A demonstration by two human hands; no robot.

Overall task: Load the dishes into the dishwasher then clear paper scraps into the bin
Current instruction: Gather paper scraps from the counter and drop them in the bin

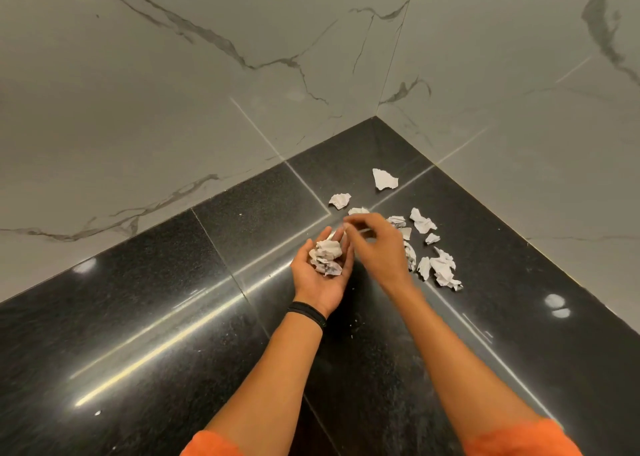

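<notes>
Fingers of the left hand (318,284) curl loosely upward, palm turned up, cupping a wad of paper scraps (326,258) that sits in the hollow of the palm. The thumb lies along the wad's left side. A black wristband (308,311) circles that wrist.

The right hand (381,244) hovers just above and to the right of the left one, back of the hand up, its fingers (351,218) bent and reaching out over the left fingertips. They are smeared by motion blur, so it cannot be told whether they pinch a scrap or hold nothing.

Other scraps lie loose on the black speckled countertop (156,317), in the corner where two grey-veined marble walls (173,74) meet. A flat torn piece (384,179) lies farthest back, nearest the corner. A small crumpled piece (340,200) sits in front of it to the left. Another white piece (358,210) shows just beyond the right fingertips. To the right of the right hand lie a twisted piece (422,220), a tiny piece (432,238) and, nearer the person, a larger crumpled cluster (445,270), with more partly hidden behind the hand.

Orange sleeves (519,438) cover both upper arms at the bottom edge.
</notes>
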